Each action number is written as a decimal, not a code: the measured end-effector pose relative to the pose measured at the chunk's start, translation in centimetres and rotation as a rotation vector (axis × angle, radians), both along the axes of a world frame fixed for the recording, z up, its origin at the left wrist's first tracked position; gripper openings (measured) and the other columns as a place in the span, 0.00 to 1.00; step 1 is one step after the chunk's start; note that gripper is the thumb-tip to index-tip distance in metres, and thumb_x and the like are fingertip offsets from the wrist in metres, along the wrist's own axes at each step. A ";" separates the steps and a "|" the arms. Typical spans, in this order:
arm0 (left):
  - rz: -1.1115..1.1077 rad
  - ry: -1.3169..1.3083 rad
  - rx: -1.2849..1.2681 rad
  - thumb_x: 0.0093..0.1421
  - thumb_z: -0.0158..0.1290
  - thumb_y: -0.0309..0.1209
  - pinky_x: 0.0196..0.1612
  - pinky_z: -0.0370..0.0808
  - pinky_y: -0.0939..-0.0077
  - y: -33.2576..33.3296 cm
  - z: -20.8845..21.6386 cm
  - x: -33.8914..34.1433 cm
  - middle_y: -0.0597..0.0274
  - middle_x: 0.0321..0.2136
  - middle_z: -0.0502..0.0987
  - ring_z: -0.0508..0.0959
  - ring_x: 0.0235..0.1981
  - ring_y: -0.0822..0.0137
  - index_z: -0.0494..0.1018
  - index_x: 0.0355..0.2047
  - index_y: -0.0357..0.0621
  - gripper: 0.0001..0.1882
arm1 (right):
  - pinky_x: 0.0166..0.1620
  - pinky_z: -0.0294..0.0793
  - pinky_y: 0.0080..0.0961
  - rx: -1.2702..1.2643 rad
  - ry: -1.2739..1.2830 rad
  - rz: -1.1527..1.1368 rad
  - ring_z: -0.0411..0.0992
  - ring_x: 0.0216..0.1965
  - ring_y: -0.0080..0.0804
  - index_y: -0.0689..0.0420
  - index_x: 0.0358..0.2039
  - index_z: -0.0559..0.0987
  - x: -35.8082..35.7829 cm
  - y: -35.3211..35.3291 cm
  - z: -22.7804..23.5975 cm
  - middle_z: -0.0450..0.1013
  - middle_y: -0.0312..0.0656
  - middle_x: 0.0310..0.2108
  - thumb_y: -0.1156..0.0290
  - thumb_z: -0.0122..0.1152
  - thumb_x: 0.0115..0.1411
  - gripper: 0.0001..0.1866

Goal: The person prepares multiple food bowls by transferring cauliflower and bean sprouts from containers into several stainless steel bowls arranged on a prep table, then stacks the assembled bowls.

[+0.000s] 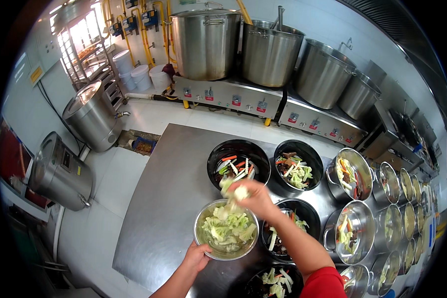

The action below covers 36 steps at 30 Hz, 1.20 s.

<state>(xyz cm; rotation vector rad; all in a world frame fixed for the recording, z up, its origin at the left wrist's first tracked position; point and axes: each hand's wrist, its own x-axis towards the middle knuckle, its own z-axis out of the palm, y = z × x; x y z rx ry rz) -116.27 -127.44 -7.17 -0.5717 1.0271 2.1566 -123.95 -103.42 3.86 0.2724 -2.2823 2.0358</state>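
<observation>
Metal tabletop (169, 174) below, the round bowl (233, 255) opens upward.

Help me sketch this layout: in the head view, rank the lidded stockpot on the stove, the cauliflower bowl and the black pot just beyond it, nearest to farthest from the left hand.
1. Cauliflower bowl: held at its rim by the left hand.
2. Black pot: ahead, slightly right.
3. Lidded stockpot: far ahead, on the stove.
</observation>
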 end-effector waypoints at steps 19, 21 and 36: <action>0.019 -0.018 0.039 0.42 0.40 0.11 0.49 0.71 0.55 -5.4 -1.5 4.9 0.47 0.46 0.70 0.72 0.48 0.50 0.62 0.52 0.37 0.32 | 0.37 0.75 0.19 -0.007 -0.277 -0.284 0.71 0.33 0.22 0.63 0.43 0.72 -6.4 6.1 -3.7 0.72 0.37 0.33 0.75 0.54 0.57 0.13; 0.022 -0.018 0.019 0.42 0.41 0.11 0.49 0.71 0.55 -5.1 -1.1 5.0 0.48 0.47 0.70 0.72 0.47 0.51 0.61 0.52 0.37 0.32 | 0.35 0.75 0.19 -0.067 -0.322 -0.293 0.71 0.32 0.22 0.63 0.42 0.73 -6.1 6.2 -4.0 0.72 0.38 0.32 0.74 0.55 0.56 0.13; 0.001 0.038 0.047 0.40 0.42 0.11 0.49 0.71 0.57 -5.3 0.5 6.0 0.51 0.46 0.70 0.72 0.47 0.53 0.61 0.52 0.39 0.33 | 0.49 0.68 0.35 0.771 0.159 0.158 0.66 0.47 0.45 0.55 0.47 0.72 14.4 -6.4 -1.8 0.67 0.47 0.47 0.73 0.63 0.47 0.23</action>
